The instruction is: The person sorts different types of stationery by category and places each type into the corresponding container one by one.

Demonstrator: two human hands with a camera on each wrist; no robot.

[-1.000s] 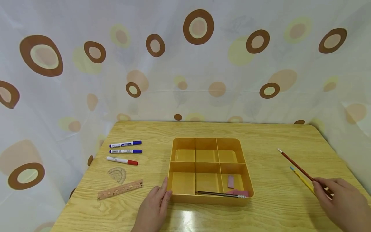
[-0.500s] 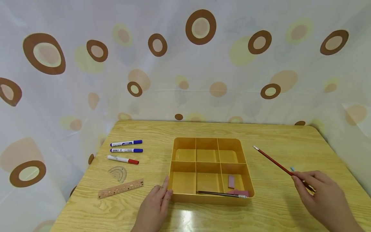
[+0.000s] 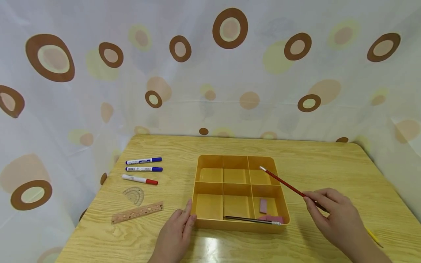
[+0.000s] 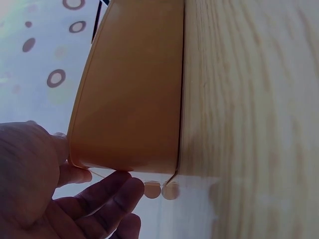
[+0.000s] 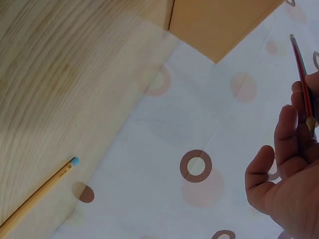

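My left hand (image 3: 174,233) holds the front left corner of a yellow-orange compartment tray (image 3: 236,226); in the left wrist view its fingers (image 4: 112,199) lie at the tray's wall (image 4: 132,89). Between thumb and fingers of my right hand (image 3: 335,215) is a dark red pencil (image 3: 286,184), its white eraser end over the tray's back right compartment. The pencil's sharpened point shows by the palm in the right wrist view. Inside the tray, a black pencil (image 3: 245,219) lies along the front wall, across two compartments. Two pink erasers, one small (image 3: 263,205), one partly covered, sit front right.
A yellow pencil (image 3: 374,237) with a blue end lies on the table, partly hidden behind my right arm. To the left are two blue-capped markers (image 3: 144,169), a red-capped marker (image 3: 139,179), a clear protractor (image 3: 135,196) and an orange-tinted ruler (image 3: 137,212). A patterned curtain (image 3: 184,80) hangs behind.
My right hand has lifted the red pencil from the right side and carried it left, its eraser end now over the tray. My left hand has stayed at the tray corner.
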